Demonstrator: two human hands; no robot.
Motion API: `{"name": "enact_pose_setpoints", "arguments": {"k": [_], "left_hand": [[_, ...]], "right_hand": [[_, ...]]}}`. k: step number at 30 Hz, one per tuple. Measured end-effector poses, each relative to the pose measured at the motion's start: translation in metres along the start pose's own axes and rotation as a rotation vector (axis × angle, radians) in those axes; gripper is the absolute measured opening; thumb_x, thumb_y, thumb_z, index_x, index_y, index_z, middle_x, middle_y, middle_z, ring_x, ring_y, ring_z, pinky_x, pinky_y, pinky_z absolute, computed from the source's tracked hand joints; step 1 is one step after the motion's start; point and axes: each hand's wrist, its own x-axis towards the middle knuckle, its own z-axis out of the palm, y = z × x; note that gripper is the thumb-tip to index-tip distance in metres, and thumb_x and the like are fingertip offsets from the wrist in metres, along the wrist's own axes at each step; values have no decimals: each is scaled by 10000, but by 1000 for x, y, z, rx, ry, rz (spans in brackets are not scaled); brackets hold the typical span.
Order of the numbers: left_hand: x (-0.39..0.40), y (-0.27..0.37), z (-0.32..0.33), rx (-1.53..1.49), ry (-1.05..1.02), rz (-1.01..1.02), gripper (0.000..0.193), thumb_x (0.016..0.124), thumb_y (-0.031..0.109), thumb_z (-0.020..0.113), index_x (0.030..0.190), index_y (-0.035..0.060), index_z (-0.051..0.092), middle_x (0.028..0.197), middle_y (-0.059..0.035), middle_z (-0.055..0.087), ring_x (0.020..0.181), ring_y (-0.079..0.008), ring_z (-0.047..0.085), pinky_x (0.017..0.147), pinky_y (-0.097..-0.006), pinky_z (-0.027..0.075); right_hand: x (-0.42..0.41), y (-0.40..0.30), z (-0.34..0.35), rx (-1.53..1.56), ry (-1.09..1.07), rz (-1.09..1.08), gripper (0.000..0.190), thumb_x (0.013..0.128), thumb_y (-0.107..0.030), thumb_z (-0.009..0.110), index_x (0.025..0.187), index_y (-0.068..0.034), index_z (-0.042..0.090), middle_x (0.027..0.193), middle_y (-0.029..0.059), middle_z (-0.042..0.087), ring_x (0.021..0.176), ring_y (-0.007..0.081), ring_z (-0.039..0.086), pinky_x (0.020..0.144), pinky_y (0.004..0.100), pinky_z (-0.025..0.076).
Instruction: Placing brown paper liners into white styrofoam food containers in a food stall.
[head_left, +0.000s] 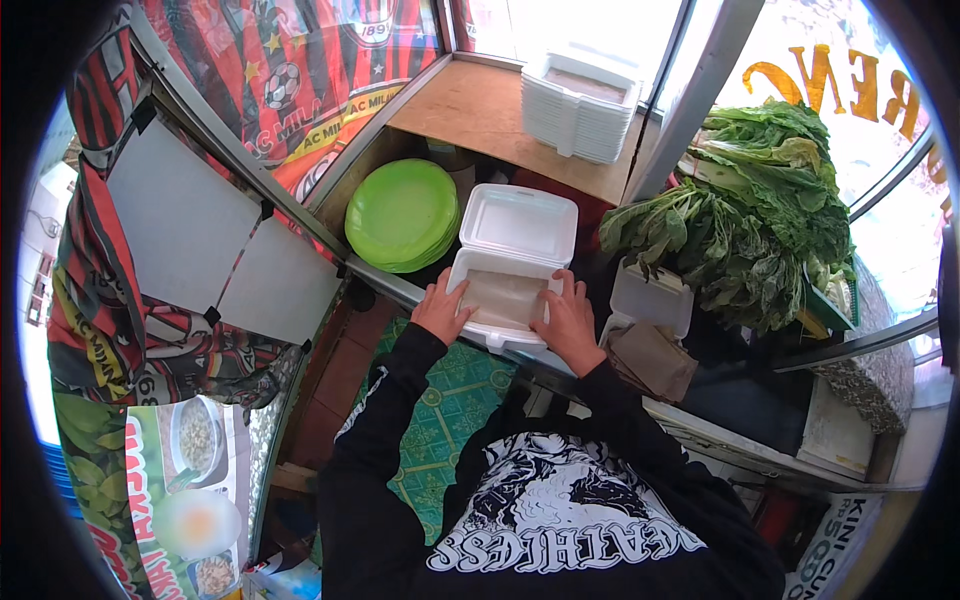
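An open white foam takeout box lies before me, its lid folded back away from me. A sheet of brownish paper lines its base. My left hand grips the left wall of the base, thumb inside on the paper. On the right wall rests my right hand, its thumb also inside, pressing near the paper's edge. To the right stands a second open foam box, with a pile of brown paper sheets on its near part.
Green plastic plates are stacked left of the box. A tall stack of foam boxes stands on a wooden shelf behind. Leafy greens fill the right side, by the glass. A metal-edged counter rim runs nearest me.
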Motion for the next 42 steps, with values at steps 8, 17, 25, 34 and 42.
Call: {"name": "enact_pose_setpoints", "arguments": {"k": [8, 17, 25, 34, 42], "left_hand": [[2, 9, 0, 26, -61, -68, 479, 778, 246, 587, 1224, 120, 466, 1237, -181, 341, 1048, -368, 439, 839, -466, 439], [4, -2, -11, -400, 343, -129, 500, 746, 112, 650, 1199, 3, 469, 961, -159, 484, 878, -258, 529, 699, -332, 469], [2, -2, -3, -463, 419, -183, 188, 747, 67, 640, 922, -3, 630, 690, -88, 520, 589, -187, 548, 546, -297, 457], [-7, 1, -1, -501, 423, -203, 235, 716, 83, 675, 930, -7, 635, 673, -90, 539, 543, -191, 566, 531, -296, 464], [-12, 11, 1, -428, 445, -200, 240, 723, 72, 664, 942, -20, 634, 710, -95, 538, 558, -190, 561, 538, -297, 463]], "right_hand": [[1, -3, -2, -16, -24, 37, 401, 575, -170, 730, 937, -38, 618, 1163, 81, 350, 1025, 290, 400, 807, 404, 431], [-8, 27, -10, 390, 329, -35, 460, 706, -132, 698, 1106, 4, 516, 998, 135, 466, 886, 243, 532, 725, 336, 463], [-12, 43, 23, 664, 152, 124, 516, 750, -97, 668, 1219, 3, 479, 842, 81, 504, 559, 120, 543, 505, 257, 465], [-11, 31, -8, 630, 84, 126, 438, 751, -84, 636, 1161, 17, 519, 848, 129, 526, 621, 223, 555, 630, 347, 464], [-9, 32, -14, 511, 114, 66, 402, 733, -77, 655, 1104, 38, 554, 912, 115, 521, 616, 177, 522, 611, 305, 447]]}}
